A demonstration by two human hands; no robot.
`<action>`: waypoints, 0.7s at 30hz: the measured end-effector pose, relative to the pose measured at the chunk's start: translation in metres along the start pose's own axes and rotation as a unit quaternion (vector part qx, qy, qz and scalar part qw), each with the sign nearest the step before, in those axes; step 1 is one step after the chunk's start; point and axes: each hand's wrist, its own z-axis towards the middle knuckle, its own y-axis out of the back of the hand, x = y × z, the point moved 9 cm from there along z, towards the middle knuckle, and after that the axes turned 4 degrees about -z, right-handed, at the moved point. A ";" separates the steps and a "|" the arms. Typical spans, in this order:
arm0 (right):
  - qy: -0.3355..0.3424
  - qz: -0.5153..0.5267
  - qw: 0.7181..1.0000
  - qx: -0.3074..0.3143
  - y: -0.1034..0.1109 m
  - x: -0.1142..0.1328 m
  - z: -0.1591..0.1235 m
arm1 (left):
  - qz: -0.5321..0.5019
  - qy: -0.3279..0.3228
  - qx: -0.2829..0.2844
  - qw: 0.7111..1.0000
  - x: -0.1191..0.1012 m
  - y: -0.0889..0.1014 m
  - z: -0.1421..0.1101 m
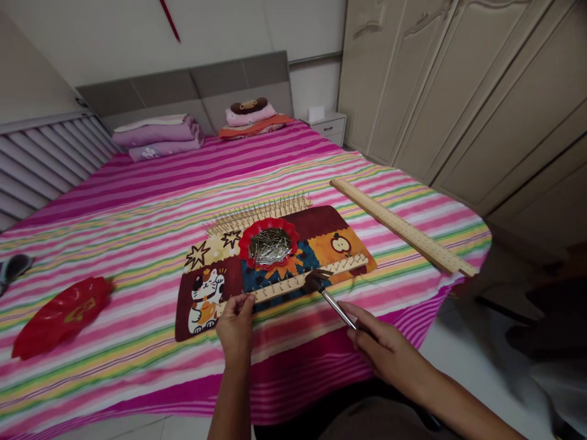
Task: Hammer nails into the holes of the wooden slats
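Note:
My left hand (pixel 236 324) pinches the left end of a narrow wooden strip (pixel 279 287) that lies across the front of a patterned mat (pixel 321 223). Nails stand along the strip. In my right hand (pixel 385 342) is a hammer (pixel 337 305) with a silver shaft; its dark head, slightly blurred, is over the middle of the strip. Whether the head touches the wood I cannot tell. Behind the strip, a red scalloped dish (pixel 244 252) full of loose nails sits on the mat. Another wooden piece (pixel 257 215), bristling with upright nails, lies at the mat's far edge.
Striped cloth (pixel 151 244) covers the bed. A long pale wooden bar (pixel 398 226) lies to the right. On the left are a red scalloped plate (pixel 64 315) and a dark object (pixel 16 269). Folded bedding (pixel 158 137) is near the headboard; wardrobes (pixel 413 73) stand right.

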 end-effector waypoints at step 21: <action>0.089 -0.070 0.987 0.118 -0.055 0.057 0.019 | 0.111 -0.191 -0.004 0.975 -0.017 -0.008 -0.013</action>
